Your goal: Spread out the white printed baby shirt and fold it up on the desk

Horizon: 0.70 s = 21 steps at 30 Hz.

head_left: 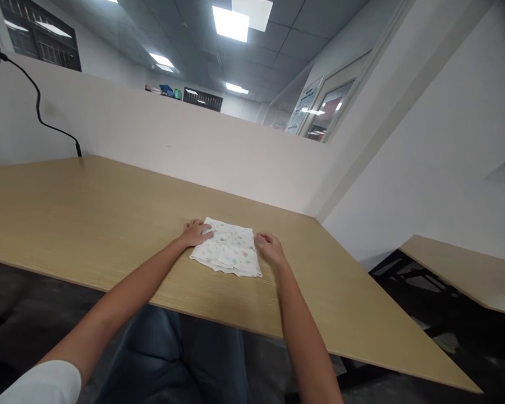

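Observation:
A white cloth point(231, 247) with a small scattered print lies folded on the wooden table point(122, 207). Its lower edge is wavy, and more than one layer shows there; I cannot tell whether it is a garment. My left hand point(197, 233) rests flat on the cloth's left edge with its fingers apart. At the upper right edge, my right hand point(271, 248) has its fingers curled together and seems to pinch the cloth's border. The fingertips of that hand are partly hidden.
A low white partition point(202, 148) runs along the table's far side. A black gooseneck holder point(37, 101) rises at the back left. On the right stand a white wall point(437, 129) and a second table point(467, 269). My legs point(172, 353) are below the front edge.

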{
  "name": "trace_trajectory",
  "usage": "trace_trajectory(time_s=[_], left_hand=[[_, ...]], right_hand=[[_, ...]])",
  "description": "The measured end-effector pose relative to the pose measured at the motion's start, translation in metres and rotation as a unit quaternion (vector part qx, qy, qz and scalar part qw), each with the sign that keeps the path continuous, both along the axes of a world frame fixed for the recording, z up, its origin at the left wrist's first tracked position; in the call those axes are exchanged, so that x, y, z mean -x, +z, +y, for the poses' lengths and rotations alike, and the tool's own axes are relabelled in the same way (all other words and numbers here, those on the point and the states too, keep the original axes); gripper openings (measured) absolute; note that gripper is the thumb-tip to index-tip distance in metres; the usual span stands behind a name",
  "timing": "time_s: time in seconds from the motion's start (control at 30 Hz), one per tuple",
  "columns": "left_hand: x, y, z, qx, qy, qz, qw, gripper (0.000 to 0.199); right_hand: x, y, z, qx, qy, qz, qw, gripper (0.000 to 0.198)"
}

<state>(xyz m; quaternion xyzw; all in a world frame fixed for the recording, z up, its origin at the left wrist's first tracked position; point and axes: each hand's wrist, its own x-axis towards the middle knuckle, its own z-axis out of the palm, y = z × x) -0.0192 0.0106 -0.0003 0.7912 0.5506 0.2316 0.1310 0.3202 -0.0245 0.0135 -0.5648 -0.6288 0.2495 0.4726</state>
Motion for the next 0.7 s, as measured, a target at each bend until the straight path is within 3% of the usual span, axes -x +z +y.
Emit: trace_trajectory(time_s=[0.13, 0.23, 0.4, 0.47, 0.53, 0.63, 0.7], left_hand=[[-0.001, -0.003, 0.004, 0.041, -0.021, 0.034, 0.998, 0.067], [-0.004, -0.003, 0.006, 0.052, -0.034, 0.01, 0.998, 0.061], [-0.009, -0.002, 0.011, 0.038, -0.026, -0.187, 0.981, 0.031], [-0.008, -0.002, 0.013, 0.064, -0.006, -0.303, 0.951, 0.042], [-0.005, -0.001, 0.014, 0.115, 0.015, -0.412, 0.904, 0.068], [0.0, 0.001, 0.014, 0.202, 0.027, -0.514, 0.834, 0.104], [0.004, 0.004, 0.013, 0.234, 0.034, -0.543, 0.806, 0.112]], right_hand=[[0.0, -0.023, 0.014, 0.013, -0.06, -0.126, 0.99, 0.044], [0.011, -0.033, 0.021, -0.004, -0.075, -0.202, 0.977, 0.038], [0.02, -0.037, 0.021, -0.031, -0.047, -0.186, 0.981, 0.025], [0.021, -0.036, 0.02, -0.036, -0.046, -0.152, 0.987, 0.023], [0.022, -0.036, 0.018, -0.038, -0.057, -0.103, 0.992, 0.026], [0.025, -0.035, 0.018, -0.03, -0.077, 0.003, 0.997, 0.046], [0.028, -0.034, 0.018, -0.014, -0.107, 0.076, 0.991, 0.062]])
